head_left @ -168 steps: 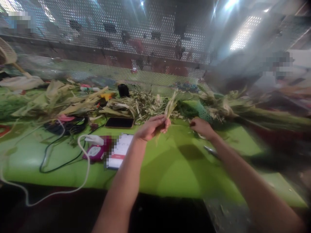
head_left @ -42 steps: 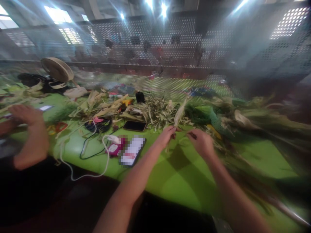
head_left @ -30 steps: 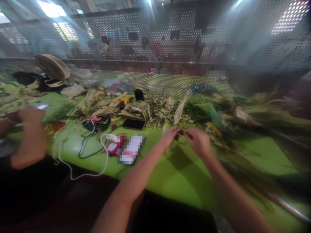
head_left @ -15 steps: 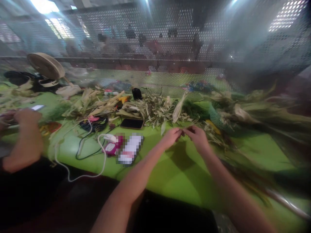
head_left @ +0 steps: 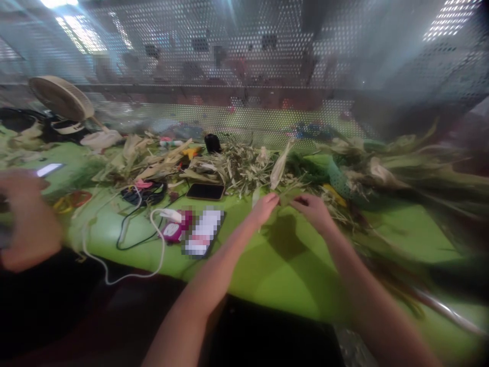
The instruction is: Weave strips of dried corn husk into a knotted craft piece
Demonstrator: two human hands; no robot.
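My left hand (head_left: 266, 208) is closed in a pinch above the green table. What its fingertips hold is too small and blurred to make out. Facing it across a narrow gap is my right hand (head_left: 314, 210), with thumb and fingers drawn together; anything between them cannot be made out. A pale strip of husk (head_left: 255, 197) shows just behind the left hand, and I cannot tell whether the hand touches it. Beyond both hands, a larger dried corn husk (head_left: 280, 165) leans against a heap of husk scraps (head_left: 244, 171).
A dark phone (head_left: 205, 191), a lit phone (head_left: 204, 232) and a magenta power adapter (head_left: 176, 227) with a white cable (head_left: 162, 255) are left of my hands. A co-worker's arm (head_left: 32, 219) is at far left. More husks (head_left: 397, 163) pile up on the right.
My hands, whose fingertips were meeting, have drawn slightly apart. Both are a little higher in view. The camera view has shifted slightly.
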